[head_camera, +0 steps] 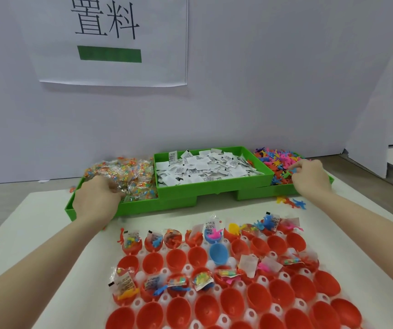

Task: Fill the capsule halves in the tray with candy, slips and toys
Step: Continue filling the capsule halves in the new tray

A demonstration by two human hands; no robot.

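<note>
Your left hand (95, 200) grasps candy packets (129, 176) at ten o'clock; your right hand (309, 178) pinches toys (278, 162) at two o'clock, restocking the capsule halves (176, 258).

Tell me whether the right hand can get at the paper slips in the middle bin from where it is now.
Probably yes. The right hand is at the toy bin, right next to the slips bin. That bin is open-topped, the slips lie heaped and uncovered, and only a low green wall separates the two.

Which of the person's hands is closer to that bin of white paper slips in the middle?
Hard to call, perhaps the left. The left hand grips candy packets just left of the slip bin; the right hand pinches at toys in the bin to its right.
</note>
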